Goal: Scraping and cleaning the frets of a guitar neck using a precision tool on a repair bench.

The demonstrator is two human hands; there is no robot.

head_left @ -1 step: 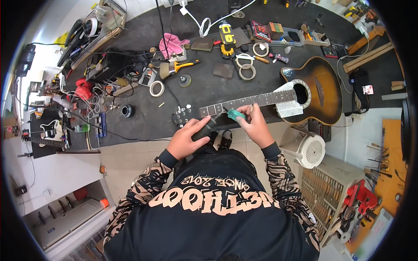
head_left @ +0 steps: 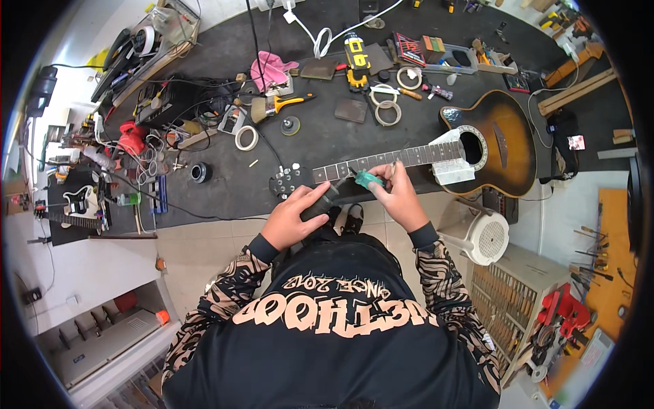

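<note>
A sunburst acoustic guitar [head_left: 518,146] lies on the bench with its neck toward the left and its dark headstock [head_left: 289,180] near the front edge. My left hand [head_left: 296,217] is wrapped round a dark, thick-bodied tool [head_left: 325,202], whose narrow end points up toward the fretboard [head_left: 368,161]. Beside it, my right hand [head_left: 398,198] pinches a small teal-green object [head_left: 368,179] just in front of the neck; its exact kind is unclear. A whitish sheet [head_left: 453,171] covers the fretboard end beside the soundhole.
Behind the neck lie tape rolls [head_left: 387,113], a yellow-handled brush [head_left: 272,105], a yellow-black power tool [head_left: 356,61] and a pink cloth [head_left: 270,70]. A black cable [head_left: 177,210] runs along the left front. A white stool [head_left: 487,237] stands below the guitar body.
</note>
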